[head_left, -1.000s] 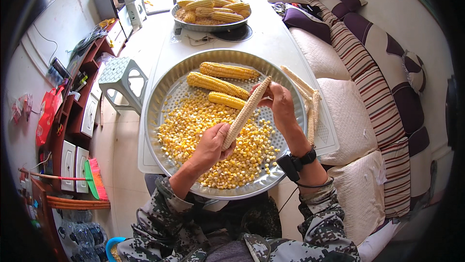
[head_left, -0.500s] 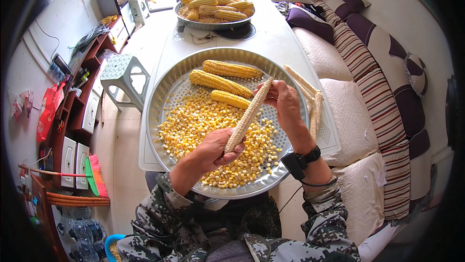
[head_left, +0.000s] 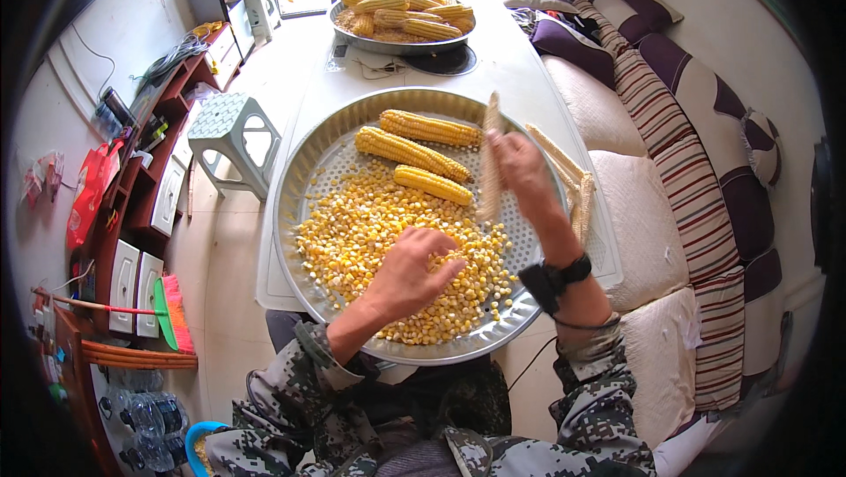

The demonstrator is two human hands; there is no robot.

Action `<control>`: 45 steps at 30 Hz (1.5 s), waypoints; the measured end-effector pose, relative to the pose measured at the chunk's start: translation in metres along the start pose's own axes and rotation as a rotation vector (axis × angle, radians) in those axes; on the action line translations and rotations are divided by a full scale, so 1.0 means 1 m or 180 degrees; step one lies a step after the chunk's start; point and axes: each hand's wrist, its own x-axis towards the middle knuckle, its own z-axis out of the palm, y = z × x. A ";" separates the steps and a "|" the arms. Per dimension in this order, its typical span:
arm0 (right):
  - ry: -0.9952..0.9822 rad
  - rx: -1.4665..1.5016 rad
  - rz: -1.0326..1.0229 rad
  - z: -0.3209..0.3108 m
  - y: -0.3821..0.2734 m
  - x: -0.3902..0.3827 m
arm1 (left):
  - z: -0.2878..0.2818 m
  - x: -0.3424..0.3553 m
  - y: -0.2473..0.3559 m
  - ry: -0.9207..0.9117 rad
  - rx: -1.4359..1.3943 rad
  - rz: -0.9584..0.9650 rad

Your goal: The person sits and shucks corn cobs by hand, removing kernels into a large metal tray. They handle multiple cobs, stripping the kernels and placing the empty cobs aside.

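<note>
A bare corncob (head_left: 490, 160), stripped of its kernels, is gripped near its middle by my right hand (head_left: 520, 164) and blurred by motion. My left hand (head_left: 414, 270) holds nothing, its fingers apart over the loose yellow kernels (head_left: 352, 230). Those kernels lie in a large round metal tray (head_left: 295, 146) with a perforated bottom. Toward its far side rest three yellow ears of corn: a far ear (head_left: 432, 127), a middle ear (head_left: 410, 152) and a shorter near ear (head_left: 434, 184). Several stripped cobs (head_left: 564, 160) lie on the table just right of the tray.
The white table (head_left: 308, 107) bears a second metal pan (head_left: 392, 47) heaped with corn ears (head_left: 388, 18) at its far end. A cushioned sofa (head_left: 643, 230) runs along the right. On the left stand a plastic stool (head_left: 231, 129), a low cabinet (head_left: 167, 195) and a broom (head_left: 172, 314).
My left hand has let go of the bare cob and is open over the kernels. My right hand has carried the cob slightly right, turning it nearly straight away from me.
</note>
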 end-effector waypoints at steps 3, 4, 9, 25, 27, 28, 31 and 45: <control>0.1147 -0.1811 -0.0507 -0.042 0.009 0.042 | 0.004 -0.004 0.010 -0.0591 0.0353 0.0461; 0.1181 -0.2197 -0.0419 -0.045 0.005 0.049 | 0.007 -0.012 0.003 -0.0728 0.0517 0.0546; 0.1376 -0.3412 -0.0455 -0.075 0.042 0.077 | 0.003 -0.018 -0.007 -0.0937 0.0720 0.0501; -0.0339 -0.3028 -0.1475 0.055 0.031 -0.023 | -0.047 -0.010 -0.063 -0.0512 0.1551 -0.0907; -0.0407 -0.2832 -0.1288 0.055 0.028 -0.023 | -0.049 -0.014 -0.066 -0.0423 0.1852 -0.1041; -0.0463 -0.2680 -0.1115 0.054 0.027 -0.024 | -0.050 -0.012 -0.063 -0.0378 0.1999 -0.1100; -0.0546 -0.2218 -0.0305 0.048 0.016 -0.026 | -0.049 -0.010 -0.051 0.0002 0.1985 -0.0924; 0.1330 -0.2861 -0.0860 -0.002 0.038 0.034 | -0.001 0.045 -0.040 -0.0346 0.1913 0.0752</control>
